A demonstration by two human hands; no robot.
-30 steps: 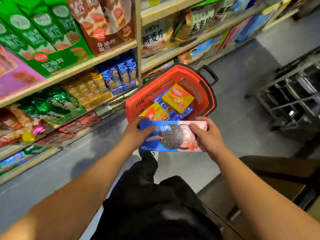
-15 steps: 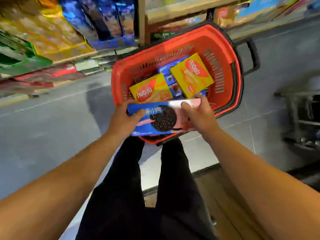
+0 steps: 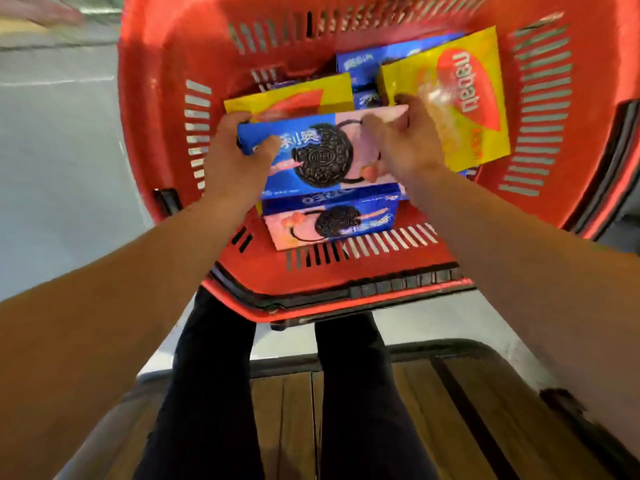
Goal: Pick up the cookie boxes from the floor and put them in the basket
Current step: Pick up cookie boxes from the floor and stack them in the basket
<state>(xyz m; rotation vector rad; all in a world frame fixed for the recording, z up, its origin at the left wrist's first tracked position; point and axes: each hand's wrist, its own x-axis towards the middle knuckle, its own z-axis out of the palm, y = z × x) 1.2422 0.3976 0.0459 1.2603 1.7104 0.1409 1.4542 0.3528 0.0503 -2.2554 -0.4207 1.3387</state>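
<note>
Both the left hand (image 3: 239, 157) and right hand (image 3: 403, 143) grip the Oreo box (image 3: 311, 150) inside the red basket (image 3: 166, 98), so the placing step needs only lowering and letting go.

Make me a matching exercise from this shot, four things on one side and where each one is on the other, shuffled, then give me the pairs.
Things:
1. blue and pink cookie box
2. large yellow box
3. second blue and pink box
4. left hand

Places:
A. lying against the basket's near wall
B. gripping the held box's blue end
C. held in both hands over the basket
D. in the basket beyond the right hand

Pairs: 1-C, 2-D, 3-A, 4-B
</note>
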